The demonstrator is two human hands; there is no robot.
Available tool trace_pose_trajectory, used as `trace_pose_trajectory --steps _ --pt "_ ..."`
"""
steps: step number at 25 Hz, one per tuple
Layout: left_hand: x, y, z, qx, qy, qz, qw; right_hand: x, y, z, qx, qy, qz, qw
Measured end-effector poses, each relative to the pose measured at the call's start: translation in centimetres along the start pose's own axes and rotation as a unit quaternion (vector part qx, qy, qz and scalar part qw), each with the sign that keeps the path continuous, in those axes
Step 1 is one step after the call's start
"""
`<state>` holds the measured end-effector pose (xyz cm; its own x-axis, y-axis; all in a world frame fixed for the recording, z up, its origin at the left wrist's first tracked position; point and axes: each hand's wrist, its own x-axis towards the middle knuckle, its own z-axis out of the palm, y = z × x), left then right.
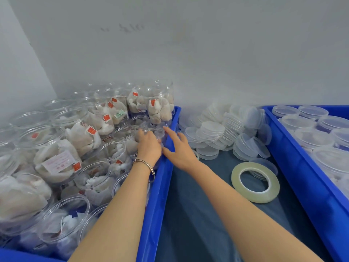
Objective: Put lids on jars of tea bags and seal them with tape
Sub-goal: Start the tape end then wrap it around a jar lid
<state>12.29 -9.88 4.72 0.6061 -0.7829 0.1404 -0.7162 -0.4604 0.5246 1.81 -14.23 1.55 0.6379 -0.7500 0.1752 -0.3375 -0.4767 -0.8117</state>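
From the head view, your left hand (149, 146) curls round an open jar (154, 135) in the left crate (160, 186); your right hand (178, 148) reaches, fingers spread. Probably light, slick plastic: grip the wall below the rim.

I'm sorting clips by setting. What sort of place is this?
Probably a small packing workstation, not a home kitchen: a blue crate crammed with open jars of tea bags, a heap of clear lids against the wall, and a tape roll lying ready.
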Motion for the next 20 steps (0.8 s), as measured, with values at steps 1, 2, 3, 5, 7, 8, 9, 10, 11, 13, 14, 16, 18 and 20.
trace_pose_trajectory --steps 1,2,3,5,7,8,9,10,11,13,14,16,18,20 --pt "-0.3 0.9 -0.7 -0.021 0.036 0.003 0.999 -0.2 -0.4 -0.5 0.018 0.010 -0.023 1.000" --pt "-0.7 2.1 -1.6 -0.031 0.082 0.013 0.996 -0.3 -0.8 -1.0 0.042 0.024 -0.055 0.997" --pt "-1.1 3.3 -2.5 -0.037 0.133 0.033 0.990 -0.5 -1.3 -1.5 0.082 0.042 -0.088 0.992" --pt "-2.1 6.1 -3.8 -0.059 0.223 0.115 0.966 -1.3 -1.8 -3.0 0.171 0.094 -0.128 0.972" --pt "-4.0 8.7 -3.6 -0.114 0.252 0.204 0.939 -2.5 -0.8 -5.1 0.171 0.147 -0.151 0.962" --pt "-5.0 9.6 -2.8 -0.146 0.236 0.223 0.934 -3.4 0.5 -6.1 0.167 0.159 -0.156 0.961" --pt "-6.1 10.3 -1.6 -0.177 0.205 0.223 0.937 -4.6 1.9 -7.2 0.170 0.166 -0.149 0.960" --pt "-7.0 10.5 -0.3 -0.204 0.163 0.208 0.943 -5.7 3.8 -8.1 0.192 0.181 -0.136 0.955" --pt "-7.7 10.5 1.2 -0.222 0.116 0.190 0.949 -6.7 5.7 -9.1 0.204 0.218 -0.109 0.948" --pt "-8.9 10.0 4.0 -0.225 0.026 0.174 0.958 -7.8 9.6 -11.1 0.119 0.314 0.002 0.942" --pt "-9.3 9.7 5.1 -0.217 -0.010 0.176 0.960 -7.8 11.4 -12.1 0.037 0.338 0.085 0.936" --pt "-10.1 9.3 7.0 -0.213 -0.060 0.180 0.958 -7.2 13.8 -13.7 -0.063 0.303 0.219 0.925" --pt "-10.6 8.7 8.1 -0.217 -0.081 0.184 0.955 -6.3 15.1 -14.6 -0.078 0.239 0.262 0.932" --pt "-10.7 7.9 8.7 -0.226 -0.081 0.186 0.953 -5.5 15.9 -15.1 -0.097 0.180 0.260 0.944"
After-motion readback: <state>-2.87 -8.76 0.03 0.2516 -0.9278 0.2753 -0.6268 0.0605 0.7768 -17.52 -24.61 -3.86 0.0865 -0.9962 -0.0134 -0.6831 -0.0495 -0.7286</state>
